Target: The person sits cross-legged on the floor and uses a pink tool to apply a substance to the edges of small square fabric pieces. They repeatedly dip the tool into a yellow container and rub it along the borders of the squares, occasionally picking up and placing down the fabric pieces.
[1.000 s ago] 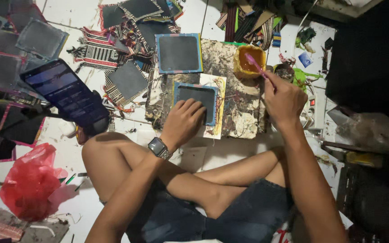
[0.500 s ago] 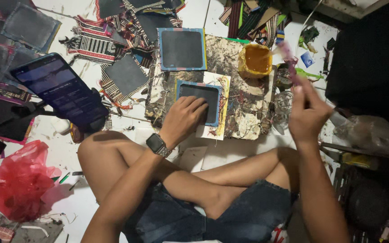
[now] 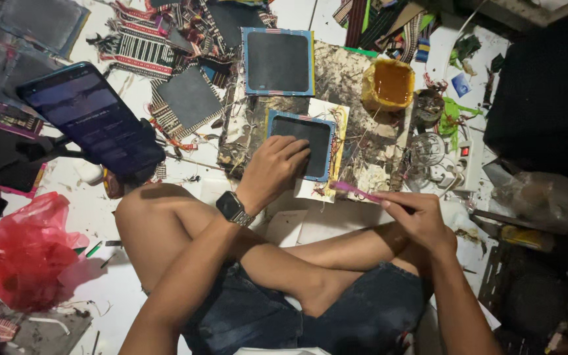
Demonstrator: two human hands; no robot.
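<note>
Mid-job, gluing dark square patches on a floor work board.

Stained board (image 3: 356,85) at frame centre; one blue-edged square (image 3: 278,61) lies finished-looking above, a second square (image 3: 310,141) sits on paper, edge not yet brushed. Left hand (image 3: 272,172) lies flat, fingers spread on it; right hand (image 3: 415,220) pinches pink brush (image 3: 356,192) just below. Yellow glue cup (image 3: 390,84) upper right.

The square pad (image 3: 300,146) under the left hand (image 3: 272,172) looks like matt dark cloth with a smoother blue border. Beneath it lies a rough, stained board (image 3: 350,92). Beyond the pad, the yellow tub (image 3: 389,84) looks like glossy plastic. The pink brush (image 3: 356,191) in the right hand (image 3: 419,220) seems plastic.
</note>
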